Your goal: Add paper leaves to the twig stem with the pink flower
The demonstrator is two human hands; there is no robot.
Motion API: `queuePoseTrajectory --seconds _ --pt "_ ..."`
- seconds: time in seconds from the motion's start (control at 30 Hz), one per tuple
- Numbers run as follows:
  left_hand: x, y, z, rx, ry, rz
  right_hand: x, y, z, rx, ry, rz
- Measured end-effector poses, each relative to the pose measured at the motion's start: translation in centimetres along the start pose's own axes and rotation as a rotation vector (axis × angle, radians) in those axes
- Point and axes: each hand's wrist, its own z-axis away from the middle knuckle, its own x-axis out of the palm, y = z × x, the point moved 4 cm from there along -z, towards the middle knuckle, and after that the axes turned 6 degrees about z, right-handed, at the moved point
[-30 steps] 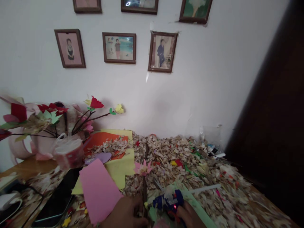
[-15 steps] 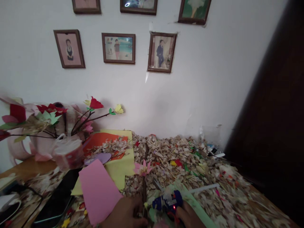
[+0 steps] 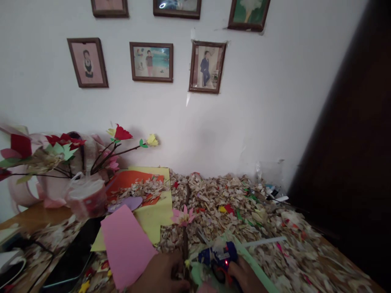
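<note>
A blue hot glue gun (image 3: 218, 255) with a glowing red light is gripped in my right hand (image 3: 246, 273), its nozzle pointing left. My left hand (image 3: 166, 273) has its fingers closed around the lower part of a brown twig (image 3: 185, 244). At the top of that twig sits a pink paper flower (image 3: 183, 216) with a pale centre. Small yellowish and green paper pieces lie by the twig, near the nozzle. Under the glue gun is a light green paper sheet (image 3: 259, 268). Pink paper (image 3: 126, 244) lies beside my left hand.
Dry petals (image 3: 214, 191) cover much of the table. On the left are a black phone (image 3: 71, 256), a plastic-wrapped tub (image 3: 87, 197) and paper flowers on twigs (image 3: 122, 133). Yellow paper (image 3: 152, 217) lies behind the pink sheet. Framed photos (image 3: 152, 62) hang on the wall.
My right hand and the glue gun have shifted slightly right, so the nozzle is farther from the twig. My left hand stays in place on the twig.
</note>
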Motion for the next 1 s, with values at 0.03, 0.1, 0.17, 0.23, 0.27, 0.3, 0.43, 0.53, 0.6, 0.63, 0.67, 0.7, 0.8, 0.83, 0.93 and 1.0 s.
queuePoseTrajectory --seconds 0.03,0.1,0.17,0.23,0.27,0.3,0.43,0.53,0.6,0.63,0.67,0.7,0.8,0.83,0.93,1.0 --pt "0.0 0.0 0.0 0.009 -0.001 -0.001 0.1 0.3 -0.1 0.011 0.004 -0.054" --pt "0.0 0.1 0.0 0.016 -0.005 0.0 0.6 1.5 -0.5 0.137 0.062 -0.291" --pt "0.0 0.1 -0.1 0.021 -0.006 -0.003 1.3 3.1 -0.8 0.323 0.162 -0.551" --pt "0.0 0.1 -0.2 0.031 -0.006 -0.004 1.7 4.4 -1.0 0.454 0.258 -0.669" --pt "0.0 0.1 -0.2 0.041 0.0 -0.004 1.6 4.9 -1.0 0.501 0.318 -0.703" --pt "0.0 0.1 -0.2 0.046 0.006 -0.004 1.3 5.4 -1.1 0.527 0.375 -0.728" --pt "0.1 0.1 0.0 0.039 0.016 0.006 -0.4 7.4 -1.3 0.558 0.535 -0.553" --pt "-0.1 0.5 0.1 0.065 0.043 0.05 -0.9 9.5 -2.0 0.543 0.566 -0.221" --pt "-0.5 0.5 0.1 0.066 0.1 0.09 -0.5 10.7 -2.7 0.478 0.536 -0.019" --pt "-0.8 0.4 0.0 0.053 0.145 0.113 -0.2 11.3 -3.0 0.463 0.511 0.061" --pt "-1.0 0.2 -0.1 0.031 0.195 0.133 0.1 11.9 -3.3 0.46 0.491 0.107" --pt "-1.3 0.0 -0.2 0.004 0.247 0.149 0.4 12.4 -3.5 0.466 0.473 0.137" --pt "-2.0 -0.9 -0.4 -0.085 0.362 0.192 0.8 13.2 -3.6 0.508 0.443 0.16" --pt "-2.1 -1.1 -0.5 -0.109 0.379 0.204 0.7 13.1 -3.5 0.517 0.441 0.164" --pt "-2.4 -1.5 -0.6 -0.151 0.402 0.23 0.1 12.0 -3.0 0.523 0.429 0.146" --pt "-2.5 -1.6 -0.7 -0.15 0.417 0.252 -0.3 11.2 -2.3 0.526 0.401 0.134"
